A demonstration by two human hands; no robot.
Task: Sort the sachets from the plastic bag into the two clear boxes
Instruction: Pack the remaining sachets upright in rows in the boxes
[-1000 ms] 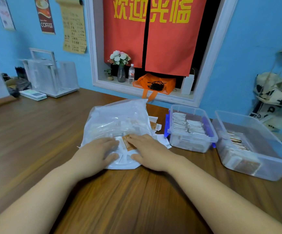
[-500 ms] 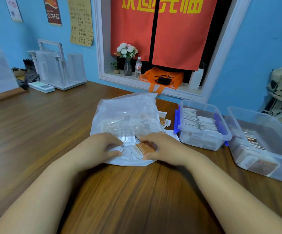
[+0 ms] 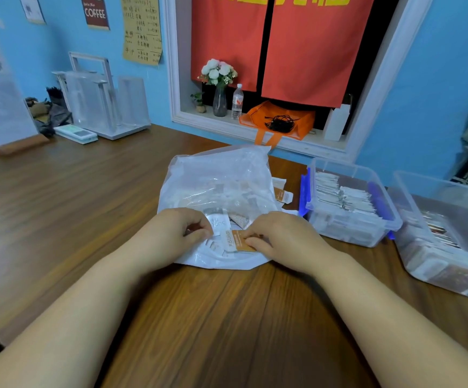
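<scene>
Nearest to us, both forearms reach over the wooden table [image 3: 87, 208] to the near edge of the plastic bag [image 3: 221, 175]. The left hand [image 3: 171, 233] has its fingers curled, and thumb and forefinger seem to pinch the corner of a white sachet [image 3: 218, 223], though we cannot rule out that bag film is caught with it. The right hand [image 3: 280, 236] is curled too, its thumb and forefinger nipping the right end of an orange sachet [image 3: 237, 242]. We think the main risk is a thin, slippery packet held by one corner only: it could slide out on the way across, or drag neighbouring sachets and film along and spill them onto the table. A mix-up of colours between the boxes is the other risk. The orange sachet lies flat on the bag's opened mouth, between the two hands, with most of its length sticking out left of the right fingertips. The white one sits just behind it, touching the left fingertips. Farther off, loose sachets [image 3: 281, 195] lie beside the bag. The nearer clear box [image 3: 339, 236] holds pale packets, and the farther clear box [image 3: 448, 275] holds darker ones.
</scene>
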